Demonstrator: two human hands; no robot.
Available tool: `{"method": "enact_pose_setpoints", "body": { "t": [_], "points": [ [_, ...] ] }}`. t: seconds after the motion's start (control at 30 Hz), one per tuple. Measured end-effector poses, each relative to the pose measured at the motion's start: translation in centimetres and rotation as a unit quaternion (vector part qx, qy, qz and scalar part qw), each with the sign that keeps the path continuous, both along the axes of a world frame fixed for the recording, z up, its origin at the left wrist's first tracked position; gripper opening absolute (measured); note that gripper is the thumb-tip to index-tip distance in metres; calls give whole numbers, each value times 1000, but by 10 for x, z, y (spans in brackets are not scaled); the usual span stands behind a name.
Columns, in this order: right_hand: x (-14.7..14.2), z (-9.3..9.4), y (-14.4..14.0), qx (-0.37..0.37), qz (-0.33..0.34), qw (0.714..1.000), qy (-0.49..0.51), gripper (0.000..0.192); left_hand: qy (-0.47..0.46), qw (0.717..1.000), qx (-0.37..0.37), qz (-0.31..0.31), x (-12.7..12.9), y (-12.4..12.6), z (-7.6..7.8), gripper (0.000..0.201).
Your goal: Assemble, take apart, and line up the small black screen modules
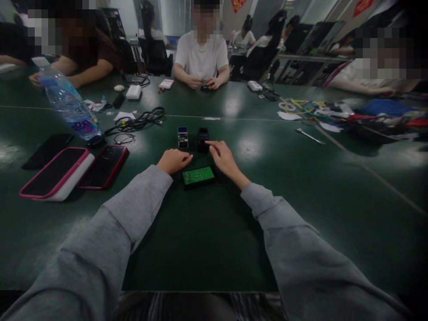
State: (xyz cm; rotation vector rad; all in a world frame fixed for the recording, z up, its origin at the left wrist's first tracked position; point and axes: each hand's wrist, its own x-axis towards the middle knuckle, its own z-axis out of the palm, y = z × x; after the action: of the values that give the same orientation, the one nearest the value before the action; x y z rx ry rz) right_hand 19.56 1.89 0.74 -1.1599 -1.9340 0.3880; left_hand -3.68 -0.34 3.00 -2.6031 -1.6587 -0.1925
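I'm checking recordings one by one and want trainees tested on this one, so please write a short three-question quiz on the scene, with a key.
1. Multiple choice: which thing is nearest to the index fingertip of the wearer's right hand?
a) the clear water bottle
b) the small black device
c) the silver metal tool

2. True or false: the green circuit board lies nearer to the wearer than the small black device does.

3. Fill in the missing word: from the wearer's viewpoint, the red-edged phone lies to the ____ of the left hand.

Key: 1 b; 2 true; 3 left.
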Motion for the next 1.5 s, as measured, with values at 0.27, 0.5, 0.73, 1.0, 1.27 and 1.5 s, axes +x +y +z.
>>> {"method": "enact_pose_setpoints", "body": {
  "t": [0.27,0.5,0.73,1.0,1.27,1.5],
  "points": [
    [2,-2,-5,46,-58,997,4,33,0,1000,2,-3,1,0,-1,55],
    [3,0,-5,27,-97,993,54,31,7,1000,7,-6,0,0,-1,54],
    [9,-15,10,-25,-146,983,110,41,10,1000,5,-11,0,1,0,55],
    [6,-12,7,27,-138,988,63,46,11,1000,7,-2,-1,0,0,54],
    [6,-9,3,53,-115,992,18,31,16,1000,7,-5,0,1,0,55],
    [10,-15,11,-12,-146,986,78,44,10,1000,4,-11,-1,1,0,55]
  ]
}}
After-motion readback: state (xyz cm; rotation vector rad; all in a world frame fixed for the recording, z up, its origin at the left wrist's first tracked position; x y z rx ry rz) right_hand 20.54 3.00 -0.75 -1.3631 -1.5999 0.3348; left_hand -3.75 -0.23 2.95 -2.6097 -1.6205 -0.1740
